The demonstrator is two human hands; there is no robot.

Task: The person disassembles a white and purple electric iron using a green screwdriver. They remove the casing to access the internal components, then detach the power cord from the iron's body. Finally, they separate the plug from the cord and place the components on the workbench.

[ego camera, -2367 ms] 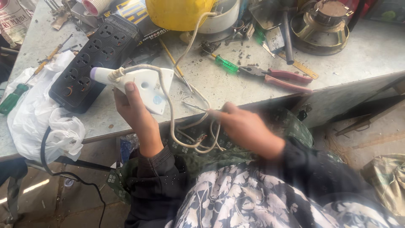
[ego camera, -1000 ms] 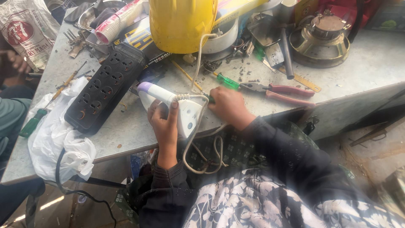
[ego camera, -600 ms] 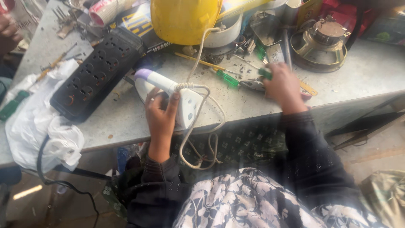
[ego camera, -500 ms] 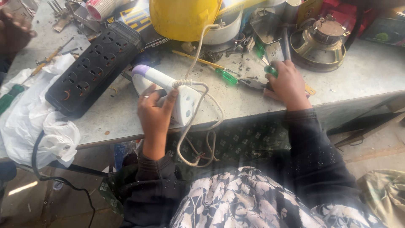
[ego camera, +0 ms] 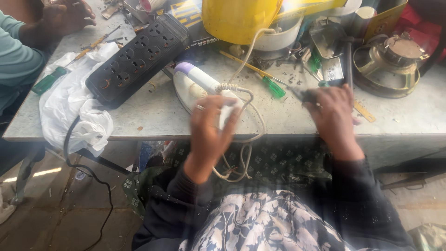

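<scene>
I see my left hand closed around the rear end of a white clothes iron that lies on the grey workbench, close to the near edge; the fingers wrap the body where the pale cord is looped around it, and the cord's slack hangs off the bench edge toward my lap. The iron's lilac-tipped handle points away to the far left. My right hand is off to the right on the bench, curled over a dark-handled tool; the motion blur keeps me from telling how tight the hold is or what the tool is. Just left of it lies a green-handled screwdriver. Left of the iron sits a black power strip, partly resting on a crumpled white plastic bag. At the far edge stands a yellow container, and at far right a round metal part. Another person's hand and teal sleeve show at the far left corner
</scene>
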